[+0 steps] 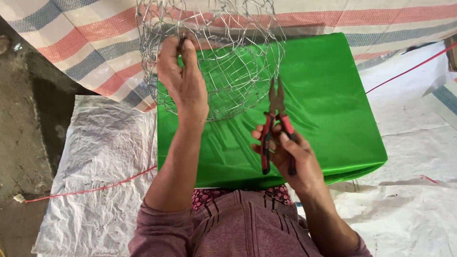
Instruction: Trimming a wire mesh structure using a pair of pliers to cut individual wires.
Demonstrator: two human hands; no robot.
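My left hand [183, 78] is raised and pinches a strand of a rounded wire mesh basket [228, 52], holding it up over a bright green sheet [328, 109]. My right hand [293, 157] grips red-and-black handled pliers [276, 123] below the basket. The pliers point upward, their jaws just under the basket's lower edge and closed as far as I can see. The basket's top runs out of view.
The green sheet lies across my lap over white woven sacking [100, 157]. A striped red, blue and white tarp [90, 43] hangs behind. A thin red cord [85, 191] crosses the sacking at left, another red cord [409, 70] at right. Bare dirt floor [19, 119] lies left.
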